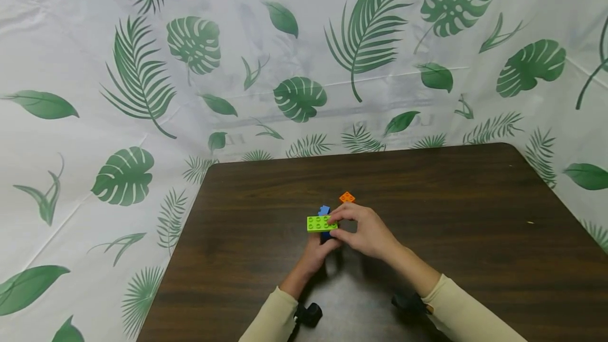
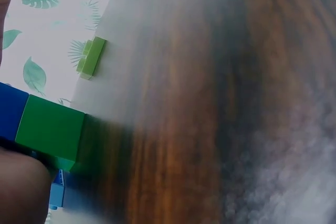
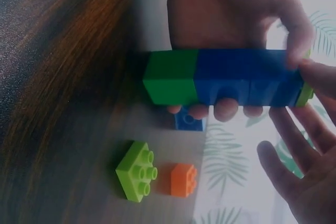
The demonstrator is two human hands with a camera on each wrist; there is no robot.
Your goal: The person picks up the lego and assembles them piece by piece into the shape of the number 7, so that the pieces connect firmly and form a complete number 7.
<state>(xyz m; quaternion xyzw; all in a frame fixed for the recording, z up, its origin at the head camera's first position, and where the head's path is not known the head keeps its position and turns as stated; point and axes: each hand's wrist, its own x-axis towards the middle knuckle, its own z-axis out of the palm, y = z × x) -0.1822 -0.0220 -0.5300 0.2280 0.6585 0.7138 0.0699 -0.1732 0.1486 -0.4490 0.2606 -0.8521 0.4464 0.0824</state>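
A: Head view?

B: My left hand (image 1: pixel 314 253) grips the stack (image 1: pixel 325 236); my right hand (image 1: pixel 368 231) pinches the lime brick (image 1: pixel 319 224) on top by its right end. Beyond them on the desk (image 1: pixel 451 215): blue brick (image 1: pixel 324 210), orange brick (image 1: pixel 347 197).

A: Seated?

B: Can't tell. I read this step as fitting it on. I'd square it to the stack, then push straight down over the joint. It looks to overhang left, so pushing on an end could tip it.

A: Left wrist?

B: The green end (image 2: pixel 50 129) of the stack shows, with blue next to it. A spare lime (image 2: pixel 93 57) lies apart from it. Can't tell whether the green end touches the desk. If it's hanging free, I'd brace it there before loading it.

A: Right wrist?

B: Best look at the hold. Left fingers (image 3: pixel 226 109) wrap the blue length; right fingertips are up at the lime edge. I'd hold the stack firmly just under that joint, so the lower bricks don't twist, and check for an even seam before letting go. The spare lime and orange brick sit near each other, clear of the stack. Leave them be.
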